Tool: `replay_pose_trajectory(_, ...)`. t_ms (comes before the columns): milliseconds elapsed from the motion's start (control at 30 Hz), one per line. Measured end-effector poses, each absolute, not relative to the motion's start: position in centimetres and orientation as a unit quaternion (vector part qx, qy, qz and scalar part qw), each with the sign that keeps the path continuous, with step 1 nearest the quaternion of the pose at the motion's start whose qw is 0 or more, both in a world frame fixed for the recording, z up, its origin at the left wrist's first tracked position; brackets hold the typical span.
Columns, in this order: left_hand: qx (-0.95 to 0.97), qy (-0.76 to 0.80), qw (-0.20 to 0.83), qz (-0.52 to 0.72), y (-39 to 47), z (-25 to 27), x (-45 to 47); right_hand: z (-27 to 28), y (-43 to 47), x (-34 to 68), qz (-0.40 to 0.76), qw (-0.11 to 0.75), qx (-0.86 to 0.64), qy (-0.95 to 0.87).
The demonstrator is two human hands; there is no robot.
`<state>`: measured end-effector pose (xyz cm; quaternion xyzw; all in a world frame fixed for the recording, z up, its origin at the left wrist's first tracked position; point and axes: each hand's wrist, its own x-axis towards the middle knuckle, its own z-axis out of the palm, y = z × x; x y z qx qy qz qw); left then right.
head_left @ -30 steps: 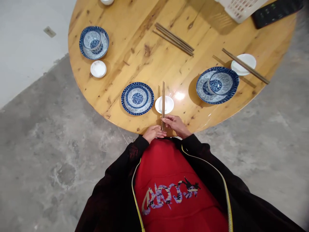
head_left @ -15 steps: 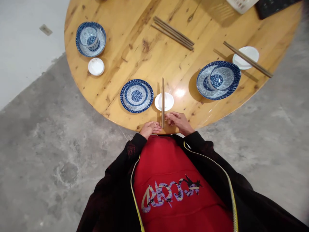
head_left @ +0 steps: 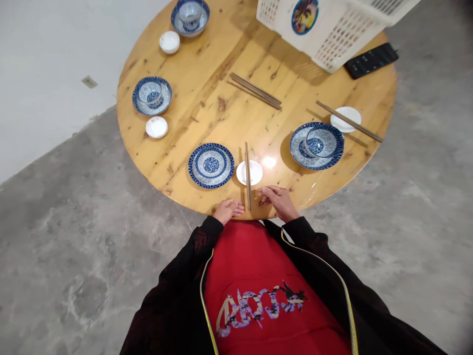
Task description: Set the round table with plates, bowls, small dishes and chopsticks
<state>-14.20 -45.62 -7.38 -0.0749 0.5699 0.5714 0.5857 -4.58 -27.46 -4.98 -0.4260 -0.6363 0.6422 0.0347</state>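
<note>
A pair of chopsticks (head_left: 248, 192) rests across a small white dish (head_left: 256, 172), with its near ends close to the table's front edge. Just left of those ends lies my left hand (head_left: 229, 211), its fingers stretched out and holding nothing. My right hand (head_left: 280, 201) hovers or rests on the other side, apart from the chopsticks, with fingers loosely bent and nothing visible in them. Left of the dish is a blue-and-white patterned plate (head_left: 211, 183), with what looks like a bowl of the same pattern on it.
On the round wooden table (head_left: 199, 106) a plate with a tilted-looking bowl (head_left: 320, 143) stands right, beside chopsticks (head_left: 347, 121) across a white dish (head_left: 342, 116). More settings (head_left: 152, 96) line the left. Loose chopsticks (head_left: 256, 92), a white basket (head_left: 332, 29) and a black device (head_left: 371, 60) lie farther back.
My view has tilted up, bringing the basket and another plate setting into sight. My right hand has drawn slightly away from the chopsticks, which still lie across the dish.
</note>
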Motion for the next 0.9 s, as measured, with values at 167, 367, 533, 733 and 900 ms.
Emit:
replay_pose_trajectory(167,-0.054,0.601,0.563,0.565,-47.0,-7.0,-15.2,-4.4,-27.5,-4.8,0.627,0.086,-0.452,-0.628)
replay_pose_trajectory(367,-0.029,0.609,0.557,0.564,-49.3,-6.9,-15.5,-3.2,-27.6,-6.0,0.611,0.126,-0.444,-0.644)
replay_pose_trajectory(533,-0.027,0.608,0.56,0.562,-51.1,-7.5,-14.9,-1.2,-24.6,-9.1,0.551,0.136,-0.394,-0.723)
replay_pose_trajectory(733,-0.031,0.62,0.535,0.573,-52.5,-7.2,-14.2,0.2,-18.1,-16.8,0.322,0.076,-0.356,-0.874)
replay_pose_trajectory(900,-0.042,0.641,0.497,0.584,-53.7,-6.3,-14.7,-1.4,-13.1,-24.1,0.236,0.058,-0.391,-0.888)
